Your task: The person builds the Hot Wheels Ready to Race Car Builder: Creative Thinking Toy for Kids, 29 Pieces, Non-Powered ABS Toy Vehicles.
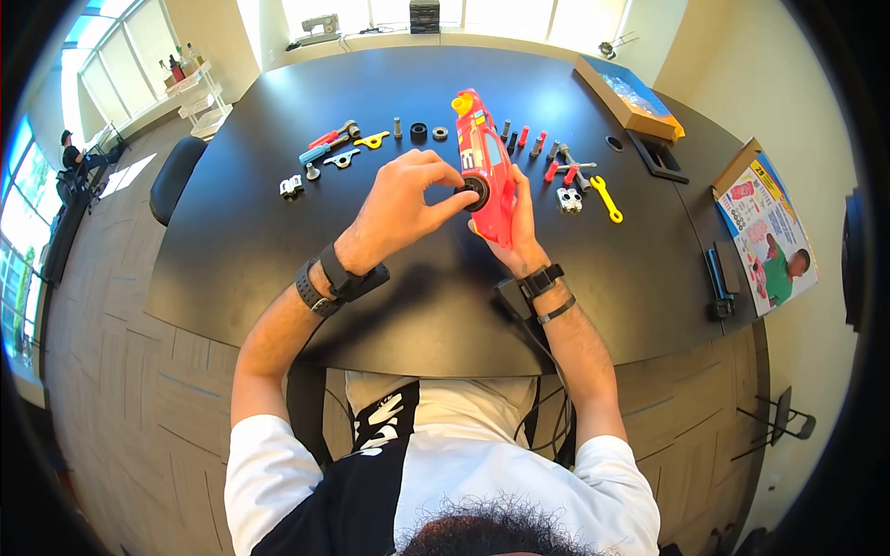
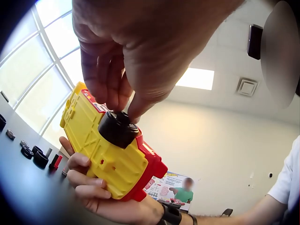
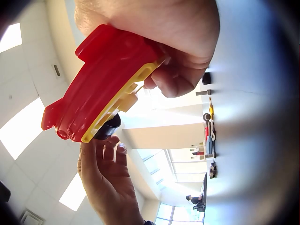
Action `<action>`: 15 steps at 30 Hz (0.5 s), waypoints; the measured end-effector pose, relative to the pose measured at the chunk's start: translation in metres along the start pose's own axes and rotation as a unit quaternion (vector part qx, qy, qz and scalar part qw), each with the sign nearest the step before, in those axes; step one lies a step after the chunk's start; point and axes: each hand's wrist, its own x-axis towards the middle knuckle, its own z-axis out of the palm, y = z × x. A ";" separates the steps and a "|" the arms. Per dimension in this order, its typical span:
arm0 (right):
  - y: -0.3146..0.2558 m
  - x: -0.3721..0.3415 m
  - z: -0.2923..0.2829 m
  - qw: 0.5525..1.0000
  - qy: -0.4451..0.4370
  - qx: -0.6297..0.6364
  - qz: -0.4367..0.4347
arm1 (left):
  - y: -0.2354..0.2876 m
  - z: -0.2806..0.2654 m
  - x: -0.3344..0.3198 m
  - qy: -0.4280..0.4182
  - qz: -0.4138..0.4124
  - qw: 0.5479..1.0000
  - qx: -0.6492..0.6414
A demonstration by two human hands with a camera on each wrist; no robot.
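Note:
A red toy car (image 1: 501,199) with a yellow underside (image 2: 89,136) is held up over the table, tilted on its side. My right hand (image 1: 525,230) grips it, with fingers wrapped along the yellow base in the left wrist view. A black toy wheel (image 2: 118,130) sits at the car's side near one end. My left hand (image 1: 400,199) pinches this wheel at its outer face between thumb and fingers. In the right wrist view the car body hides part of the wheel, which shows below the yellow edge.
On the black table (image 1: 408,278) lie a toy hammer (image 1: 350,130), a yellow wrench (image 1: 606,199), loose wheels (image 1: 419,132), a grey-and-red cross wrench (image 1: 570,167) and silver engine-like pieces (image 1: 291,186). An open box (image 1: 640,111) and a printed box (image 1: 765,232) stand at the right.

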 end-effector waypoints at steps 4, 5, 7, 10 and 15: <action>-0.001 -0.003 0.014 1.000 0.022 -0.016 -0.005 | -0.010 0.004 -0.001 -0.003 0.027 1.000 0.005; -0.002 -0.004 0.016 1.000 0.022 -0.016 -0.004 | -0.010 0.004 -0.001 -0.003 0.026 1.000 0.005; -0.002 -0.006 0.017 1.000 0.022 -0.018 -0.006 | -0.010 0.002 -0.002 -0.018 0.029 0.999 -0.012; -0.004 -0.006 0.022 1.000 0.023 -0.006 -0.008 | -0.004 0.003 -0.001 -0.006 0.010 0.999 -0.041; -0.003 -0.003 0.017 0.997 0.061 -0.004 -0.041 | 0.000 0.004 -0.014 0.037 0.060 0.997 0.009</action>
